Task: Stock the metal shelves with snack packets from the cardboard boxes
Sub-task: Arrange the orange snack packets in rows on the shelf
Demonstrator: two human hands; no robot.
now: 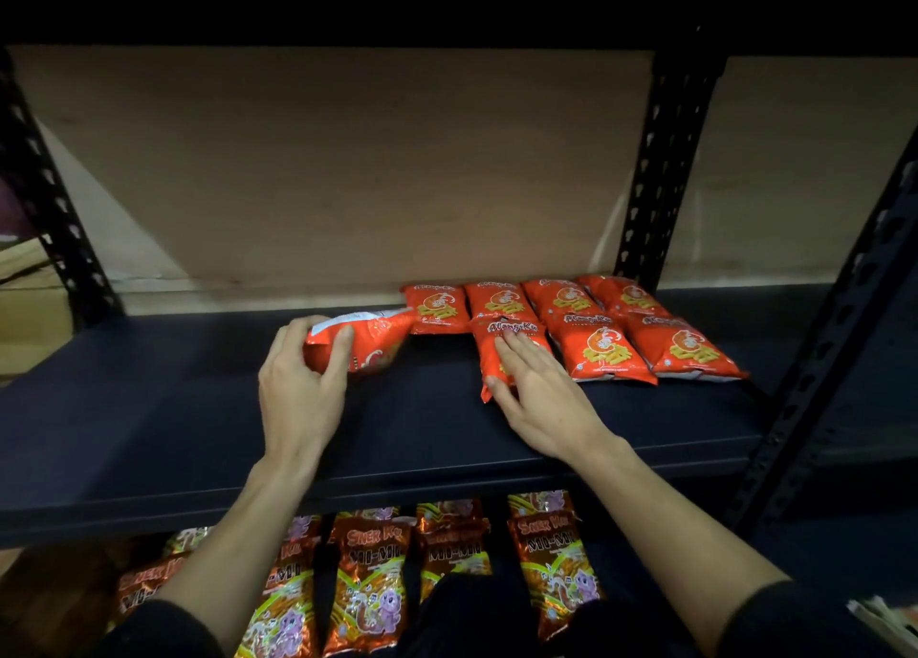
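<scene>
On the dark metal shelf [149, 409] lie several orange-red snack packets [603, 344] in two rows at the back right. My left hand [298, 384] grips another orange packet [367, 342], tilted with its white back panel up, left of the rows. My right hand [534, 391] rests with straight fingers flat on the front-row packet [501, 332] at the left end of that row, covering its lower half.
The shelf below holds several brown and green snack packets [370, 583]. Perforated black uprights stand at the left [54, 210], at the back [665, 160] and at the right [839, 319]. A brown backboard [323, 160] closes the rear. Cardboard shows at far left [25, 304].
</scene>
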